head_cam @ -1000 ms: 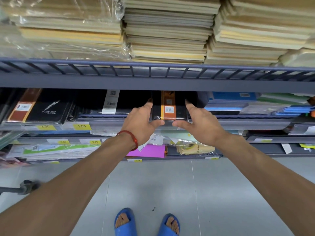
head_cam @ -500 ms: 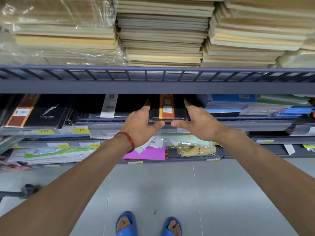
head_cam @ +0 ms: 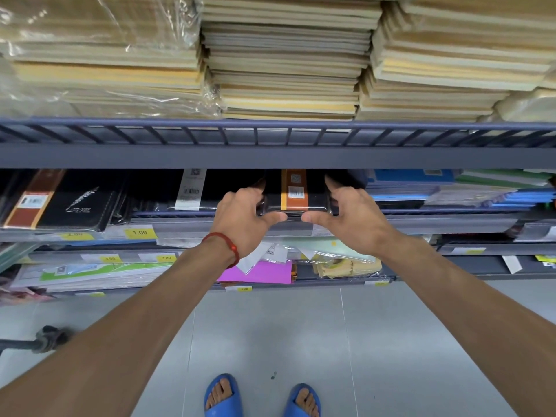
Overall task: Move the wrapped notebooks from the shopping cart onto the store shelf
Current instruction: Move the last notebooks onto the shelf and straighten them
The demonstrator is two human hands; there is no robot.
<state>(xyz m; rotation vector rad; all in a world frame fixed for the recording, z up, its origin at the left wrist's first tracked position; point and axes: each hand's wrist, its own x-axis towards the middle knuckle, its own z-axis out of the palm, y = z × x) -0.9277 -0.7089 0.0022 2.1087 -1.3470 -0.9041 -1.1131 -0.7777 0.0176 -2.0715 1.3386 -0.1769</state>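
A wrapped stack of black notebooks (head_cam: 313,195) with an orange-brown band and a barcode label sits at the front of the middle shelf (head_cam: 451,224), partly under the shelf above. My left hand (head_cam: 243,219) grips its left side, thumb along the front edge. My right hand (head_cam: 352,219) grips its right side the same way. Both thumbs nearly meet below the stack. The stack's far end is hidden in the dark of the shelf. The shopping cart is out of view except a wheel (head_cam: 49,338) at lower left.
Black notebooks (head_cam: 78,200) with brown bands lie to the left on the same shelf, blue notebooks (head_cam: 421,188) to the right. The top shelf (head_cam: 276,155) carries tall stacks of tan pads. Lower shelves hold pink paper (head_cam: 258,272) and wrapped goods. My blue sandals stand on grey floor tiles.
Both hands have pushed the wrapped stack a little deeper onto the middle shelf. The view has tilted slightly, so the shelves sit lower in the frame.
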